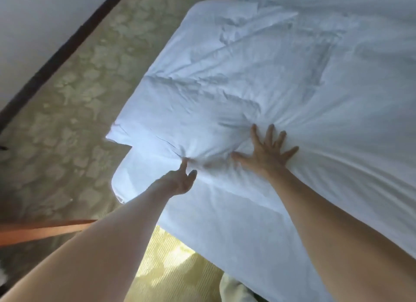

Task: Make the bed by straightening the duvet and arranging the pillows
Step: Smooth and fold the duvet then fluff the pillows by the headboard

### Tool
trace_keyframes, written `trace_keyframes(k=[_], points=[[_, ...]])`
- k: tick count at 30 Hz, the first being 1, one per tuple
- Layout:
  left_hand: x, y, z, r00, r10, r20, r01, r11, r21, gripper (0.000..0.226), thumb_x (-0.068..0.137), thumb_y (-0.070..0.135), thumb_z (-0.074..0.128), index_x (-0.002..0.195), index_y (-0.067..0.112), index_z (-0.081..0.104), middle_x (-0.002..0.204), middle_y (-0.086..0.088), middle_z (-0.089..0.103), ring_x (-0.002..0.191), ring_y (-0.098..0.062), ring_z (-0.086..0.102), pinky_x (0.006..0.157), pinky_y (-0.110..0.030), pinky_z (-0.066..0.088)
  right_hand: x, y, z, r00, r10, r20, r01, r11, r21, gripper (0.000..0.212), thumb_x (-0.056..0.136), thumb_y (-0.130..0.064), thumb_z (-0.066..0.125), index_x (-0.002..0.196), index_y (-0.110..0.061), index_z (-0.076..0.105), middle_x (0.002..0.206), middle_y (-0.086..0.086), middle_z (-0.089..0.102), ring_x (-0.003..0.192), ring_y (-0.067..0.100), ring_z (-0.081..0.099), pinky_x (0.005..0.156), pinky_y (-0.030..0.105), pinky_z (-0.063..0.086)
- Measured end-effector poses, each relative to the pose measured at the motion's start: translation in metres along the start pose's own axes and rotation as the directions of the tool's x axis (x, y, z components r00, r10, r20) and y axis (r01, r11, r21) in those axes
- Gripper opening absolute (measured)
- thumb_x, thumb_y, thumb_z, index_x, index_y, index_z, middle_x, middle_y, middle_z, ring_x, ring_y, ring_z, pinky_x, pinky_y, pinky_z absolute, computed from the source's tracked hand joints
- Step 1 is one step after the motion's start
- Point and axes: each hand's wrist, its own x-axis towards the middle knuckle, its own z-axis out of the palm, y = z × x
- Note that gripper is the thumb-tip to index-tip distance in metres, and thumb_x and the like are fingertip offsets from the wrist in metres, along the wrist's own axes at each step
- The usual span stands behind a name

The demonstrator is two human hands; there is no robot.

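A white duvet covers the bed and fills the right and centre of the head view, creased and bunched near my hands. Its corner hangs over the bed's edge at the left. My right hand lies flat with fingers spread and presses on the duvet, folds radiating from it. My left hand reaches to the duvet's edge just left of it, with its thumb up against the cloth; the other fingers are blurred, so their hold is unclear. No pillow is in sight.
Patterned green-beige carpet runs along the bed's left side. A dark skirting strip meets a pale wall at the upper left. An orange-brown band crosses low at the left. Sunlit carpet lies at the bed's near corner.
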Motion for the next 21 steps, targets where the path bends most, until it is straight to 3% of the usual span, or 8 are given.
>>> trace_keyframes(k=[3, 5, 9, 13, 15, 17, 19, 21], points=[[0.019, -0.042, -0.024, 0.987, -0.163, 0.006, 0.156, 0.931, -0.33, 0.081, 0.097, 0.064, 0.026, 0.157, 0.016, 0.001, 0.154, -0.02, 0.035, 0.14, -0.037, 0.036, 0.113, -0.045, 0.031, 0.017, -0.047, 0.008, 1.0, -0.022, -0.011, 0.022, 1.0, 0.009, 0.12, 0.059, -0.099, 0.038, 0.151, -0.046, -0.018, 0.162, 0.007, -0.027, 0.144, 0.048, -0.024, 0.104, 0.079, -0.005], [0.031, -0.054, -0.039, 0.968, -0.248, 0.04, 0.224, 0.779, -0.586, 0.091, 0.09, 0.074, 0.033, 0.155, 0.012, 0.015, 0.153, -0.015, 0.036, 0.135, -0.037, 0.041, 0.107, -0.048, 0.038, 0.028, -0.069, 0.01, 0.999, -0.03, 0.01, 0.03, 1.0, -0.002, 0.124, 0.054, -0.1, 0.04, 0.15, -0.048, -0.02, 0.16, 0.009, -0.03, 0.143, 0.05, -0.025, 0.103, 0.08, -0.007], [0.07, -0.06, -0.065, 0.967, -0.198, 0.159, 0.198, 0.198, -0.96, 0.086, 0.078, 0.077, 0.054, 0.142, 0.021, 0.044, 0.146, 0.0, 0.047, 0.124, -0.027, 0.052, 0.097, -0.045, 0.046, 0.048, -0.084, 0.013, 0.997, 0.039, 0.064, -0.036, 0.998, -0.052, 0.131, 0.048, -0.101, 0.046, 0.148, -0.05, -0.022, 0.157, 0.01, -0.036, 0.141, 0.051, -0.03, 0.1, 0.082, -0.008], [0.108, -0.063, -0.083, 0.947, -0.235, 0.217, 0.181, -0.164, -0.97, 0.088, 0.057, 0.074, 0.077, 0.128, 0.026, 0.058, 0.115, 0.004, 0.069, 0.097, -0.018, 0.068, 0.07, -0.037, 0.056, 0.058, -0.09, 0.014, 0.983, 0.138, 0.117, -0.122, 0.983, -0.135, 0.134, 0.048, -0.098, 0.053, 0.148, -0.049, -0.023, 0.157, 0.01, -0.037, 0.14, 0.052, -0.029, 0.101, 0.082, -0.005], [0.12, -0.062, -0.093, 0.959, -0.182, 0.216, 0.153, -0.308, -0.939, 0.059, 0.067, 0.063, 0.079, 0.11, 0.024, 0.067, 0.082, 0.006, 0.074, 0.068, -0.014, 0.072, 0.058, -0.036, 0.059, 0.061, -0.092, 0.014, 0.975, 0.17, 0.144, -0.148, 0.977, -0.15, 0.135, 0.049, -0.097, 0.053, 0.147, -0.049, -0.025, 0.155, 0.01, -0.04, 0.14, 0.052, -0.031, 0.101, 0.081, -0.004], [0.129, -0.061, -0.101, 0.966, -0.136, 0.221, 0.151, -0.394, -0.907, 0.032, 0.082, 0.053, 0.072, 0.085, 0.022, 0.064, 0.058, 0.008, 0.069, 0.044, -0.009, 0.065, 0.069, -0.031, 0.06, 0.067, -0.093, 0.016, 0.969, 0.193, 0.151, -0.168, 0.972, -0.165, 0.135, 0.049, -0.098, 0.053, 0.146, -0.049, -0.027, 0.153, 0.011, -0.043, 0.139, 0.052, -0.032, 0.101, 0.081, -0.005], [0.146, -0.066, -0.103, 0.965, -0.131, 0.228, 0.158, -0.408, -0.899, 0.026, 0.08, 0.045, 0.077, 0.087, 0.024, 0.064, 0.076, 0.01, 0.072, 0.05, -0.008, 0.066, 0.07, -0.029, 0.059, 0.071, -0.094, 0.017, 0.961, 0.222, 0.167, -0.193, 0.965, -0.176, 0.136, 0.048, -0.098, 0.053, 0.145, -0.049, -0.028, 0.152, 0.011, -0.044, 0.138, 0.053, -0.033, 0.101, 0.081, -0.005], [0.161, -0.071, -0.107, 0.961, -0.154, 0.229, 0.143, -0.43, -0.891, 0.042, 0.072, 0.039, 0.083, 0.108, 0.024, 0.068, 0.103, 0.006, 0.074, 0.075, -0.015, 0.073, 0.057, -0.037, 0.06, 0.075, -0.096, 0.018, 0.957, 0.237, 0.166, -0.206, 0.961, -0.184, 0.137, 0.048, -0.097, 0.055, 0.146, -0.049, -0.028, 0.153, 0.01, -0.044, 0.138, 0.053, -0.033, 0.101, 0.082, -0.005]])
